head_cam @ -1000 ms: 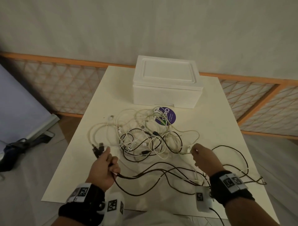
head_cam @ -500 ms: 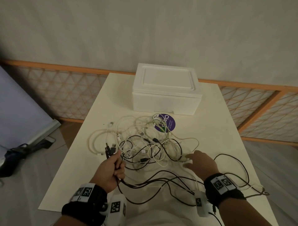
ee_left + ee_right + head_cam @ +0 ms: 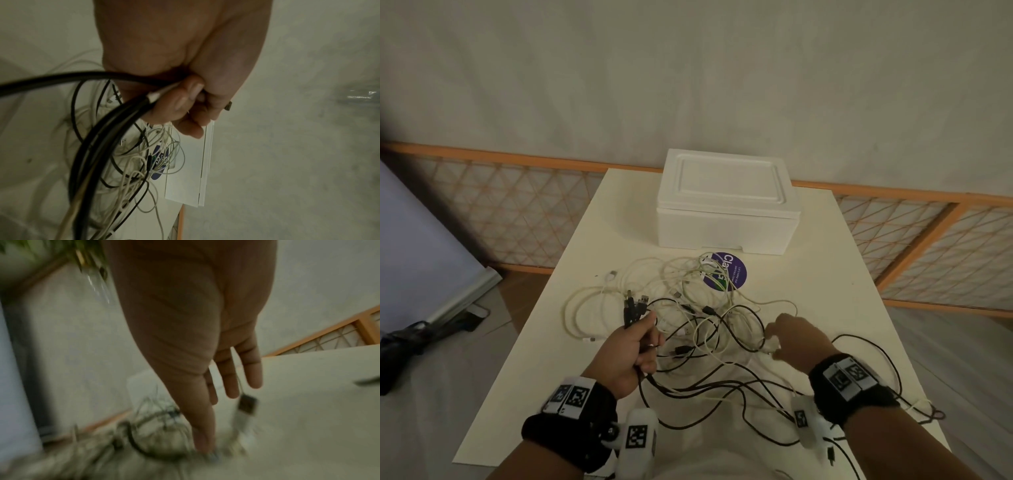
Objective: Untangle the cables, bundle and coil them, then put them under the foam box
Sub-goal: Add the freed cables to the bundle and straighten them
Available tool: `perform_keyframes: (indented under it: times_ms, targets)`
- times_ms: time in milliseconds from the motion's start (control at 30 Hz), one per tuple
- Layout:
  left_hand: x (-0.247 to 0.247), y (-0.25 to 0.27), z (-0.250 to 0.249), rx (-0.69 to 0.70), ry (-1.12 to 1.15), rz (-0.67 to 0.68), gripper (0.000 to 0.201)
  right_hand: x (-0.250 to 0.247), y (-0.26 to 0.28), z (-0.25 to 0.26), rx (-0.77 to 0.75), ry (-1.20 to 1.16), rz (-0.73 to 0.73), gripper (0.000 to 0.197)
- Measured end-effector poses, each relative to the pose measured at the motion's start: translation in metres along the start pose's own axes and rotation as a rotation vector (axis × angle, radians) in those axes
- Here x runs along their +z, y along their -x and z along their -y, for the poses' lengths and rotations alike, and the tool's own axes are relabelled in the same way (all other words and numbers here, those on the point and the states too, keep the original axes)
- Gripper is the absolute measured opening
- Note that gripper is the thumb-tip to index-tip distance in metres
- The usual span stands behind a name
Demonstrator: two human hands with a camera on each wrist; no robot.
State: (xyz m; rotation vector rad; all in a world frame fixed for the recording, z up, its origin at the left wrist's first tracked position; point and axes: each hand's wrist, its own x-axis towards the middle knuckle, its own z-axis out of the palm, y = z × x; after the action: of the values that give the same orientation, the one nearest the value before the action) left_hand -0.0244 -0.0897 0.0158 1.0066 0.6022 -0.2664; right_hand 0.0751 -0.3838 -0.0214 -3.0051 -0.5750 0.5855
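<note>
A tangle of white and black cables (image 3: 705, 308) lies in the middle of the white table (image 3: 825, 274). The white foam box (image 3: 726, 209) stands shut at the table's far end. My left hand (image 3: 647, 342) grips a bundle of black cables (image 3: 633, 306), whose plugs stick up above the fist. In the left wrist view its fingers (image 3: 180, 100) curl round the black strands (image 3: 98, 138). My right hand (image 3: 774, 337) hovers open over the tangle's right side. The blurred right wrist view shows its fingers (image 3: 232, 382) straight, next to a white USB plug (image 3: 245, 407).
A round purple sticker (image 3: 726, 275) lies under the cables in front of the box. Black cable loops (image 3: 887, 370) trail toward the table's right edge. A wooden lattice fence (image 3: 517, 219) runs behind the table. A dark object (image 3: 400, 346) lies on the floor at left.
My left hand has carried the black cable ends forward, toward the tangle. My right hand, curled at a white cable a second ago, now has its fingers spread.
</note>
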Motion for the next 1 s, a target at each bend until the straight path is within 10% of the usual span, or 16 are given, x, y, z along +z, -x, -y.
perform_keyframes:
  times_ms: [200, 400, 633, 800, 900, 1000]
  targets:
    - [-0.010, 0.006, 0.003, -0.006, 0.017, 0.006, 0.049, 0.006, 0.006, 0.004, -0.008, -0.031, 0.073, 0.019]
    - [0.006, 0.001, -0.005, 0.180, -0.093, -0.043, 0.034, -0.061, 0.019, 0.037, -0.065, -0.764, -0.021, 0.016]
    - [0.064, -0.008, -0.006, 0.415, -0.587, 0.167, 0.033, -0.077, 0.010, 0.072, -0.010, -1.137, 0.016, 0.010]
    - [0.083, -0.023, -0.005, 0.491, -0.585, 0.037, 0.022, -0.081, 0.006, 0.077, -0.003, -1.280, -0.022, 0.006]
    - [0.086, -0.028, -0.017, 0.459, -0.454, -0.175, 0.010, -0.079, 0.006, 0.063, -0.021, -1.152, -0.041, 0.008]
    - [0.086, -0.031, -0.039, 0.427, -0.224, -0.237, 0.006, -0.063, 0.001, 0.044, -0.029, -0.286, 0.022, 0.016]
